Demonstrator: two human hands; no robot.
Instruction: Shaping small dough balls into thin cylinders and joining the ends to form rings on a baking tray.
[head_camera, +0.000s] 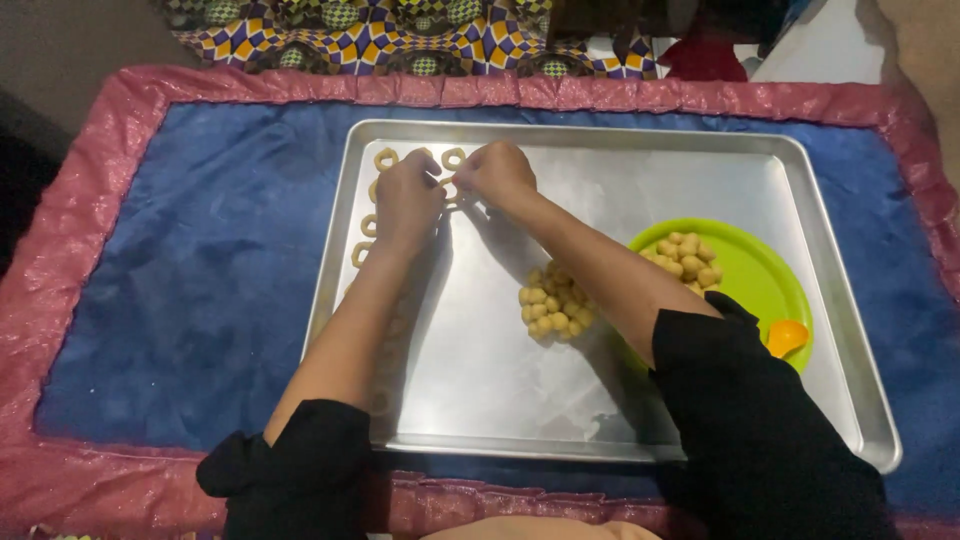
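Both hands are at work at the far left corner of the rectangular silver metal baking tray (640, 170), at about eleven o'clock on its surface. The left hand (407, 200) lies knuckles up, fingers curled down toward the tray; whether it has hold of anything cannot be told, as the fingertips are hidden beneath the hand. The right hand (497, 172) sits just beside it at three o'clock, fingers bunched and nearly closed, pinching at a small pale dough ring (449, 190) between the two hands. The hands are close to touching.

Small ring-shaped pale dough pieces (385, 158) lie around the hands: a row along the tray's far edge at twelve o'clock of the hands, and a column down the tray's left side at seven o'clock of the left hand.

A loose heap of small round yellow dough balls (553, 305) rests on the bare tray near its middle, touching the right forearm's shadow side. At three o'clock of the heap, a round lime-green plastic plate (760, 285) holds more balls and a small orange cap-like piece (786, 336).

The tray sits on a blue cloth with a pink crinkled border (200, 250).
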